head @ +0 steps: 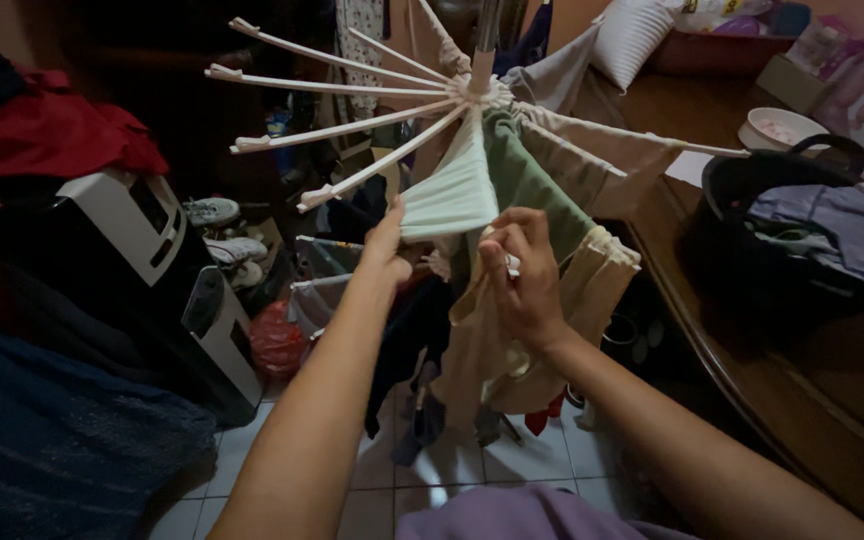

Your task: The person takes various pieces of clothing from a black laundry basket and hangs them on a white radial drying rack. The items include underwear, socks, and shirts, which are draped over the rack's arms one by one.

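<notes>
A white umbrella-style drying rack (pixel 352 128) spreads its arms from a hub near the top middle. A pale mint-green cloth (pixel 455 195) hangs over one arm, with a darker green cloth (pixel 527 180) and beige garments (pixel 572 290) beside it. My left hand (pixel 387 250) pinches the lower left edge of the mint cloth. My right hand (pixel 524 275) grips the cloth's right lower edge where it meets the beige garment, with a small white clip-like piece under the fingers.
A black laundry basket (pixel 752 180) with purple-grey clothes stands on a dark wooden table (pixel 802 400) at right. A white appliance (pixel 132 220), red clothes (pixel 42 135) and shoes (pixel 222 230) crowd the left. Blue fabric (pixel 52 430) lies lower left over tiled floor (pixel 452 470).
</notes>
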